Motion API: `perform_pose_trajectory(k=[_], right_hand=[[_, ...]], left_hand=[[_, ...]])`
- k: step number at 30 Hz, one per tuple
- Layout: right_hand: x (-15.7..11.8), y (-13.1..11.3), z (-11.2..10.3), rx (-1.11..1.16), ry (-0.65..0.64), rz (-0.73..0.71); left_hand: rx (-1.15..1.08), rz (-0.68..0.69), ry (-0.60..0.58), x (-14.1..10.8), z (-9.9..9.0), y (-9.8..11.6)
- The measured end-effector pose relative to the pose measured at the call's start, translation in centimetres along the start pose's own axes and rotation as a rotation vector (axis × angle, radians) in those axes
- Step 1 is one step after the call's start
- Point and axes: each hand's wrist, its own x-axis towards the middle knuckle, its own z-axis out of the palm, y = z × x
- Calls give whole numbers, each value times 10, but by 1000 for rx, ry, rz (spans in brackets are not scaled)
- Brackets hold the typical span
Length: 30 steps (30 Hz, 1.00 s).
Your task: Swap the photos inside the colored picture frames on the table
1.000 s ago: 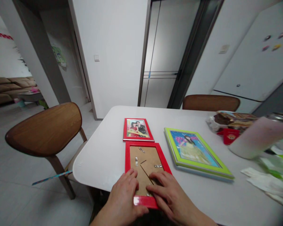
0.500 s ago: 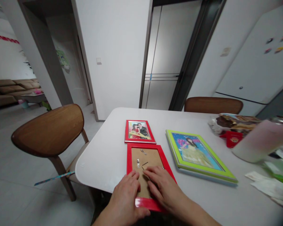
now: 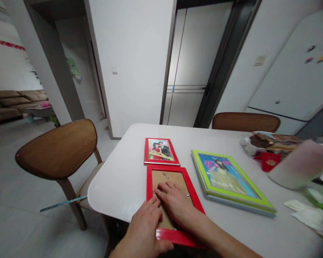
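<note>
A red picture frame (image 3: 187, 181) lies back side up at the near table edge, its brown backing board (image 3: 159, 176) showing. Metal clips (image 3: 187, 194) sit on the board. My left hand (image 3: 145, 224) holds the frame's lower left side, thumb by the near edge. Across the board reaches my right hand (image 3: 174, 202), fingers laid on it with the tips near the left clip, which they partly cover. Just beyond lies a second red frame (image 3: 161, 149), with a photo of two people facing up.
Green-edged frames (image 3: 231, 175) are stacked on the white table (image 3: 118, 172) to the right. Farther right are a pinkish bottle (image 3: 298, 165), a red packet (image 3: 270, 161), plastic bags and white tissue (image 3: 309, 215). Wooden chairs (image 3: 59, 150) stand at the left and far side.
My right hand has moved left and slightly away from me across the backing board, covering the left clip area and two dark thin marks. My left hand stays at the frame's side.
</note>
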Motion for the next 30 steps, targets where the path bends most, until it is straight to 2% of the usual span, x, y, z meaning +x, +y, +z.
perform_pose_trajectory(k=[3,7,12,17,20,23,26,28,30], right_hand=[[5,8,-1,51,59,76],[22,30,-4,48,178,293],[42,51,3,34,208,447],[49,57,9,91,256,538],[47,55,3,161,304,519],[33,54,-9,248,359,455],[2,58,-19,359,438,426],[-24,58,-22,606,560,510],[-45,52,-19,997,671,635]], left_hand=[[2,6,-1,-1,1,-1],[11,11,-9,-3,4,-3],[22,1,-13,-1,4,-3],[75,24,-22,3,2,-3],[166,103,-12,9,12,-2],[266,243,90,14,28,-6],[260,312,216,12,36,-13],[168,312,288,9,32,-16],[-6,305,345,7,23,-11]])
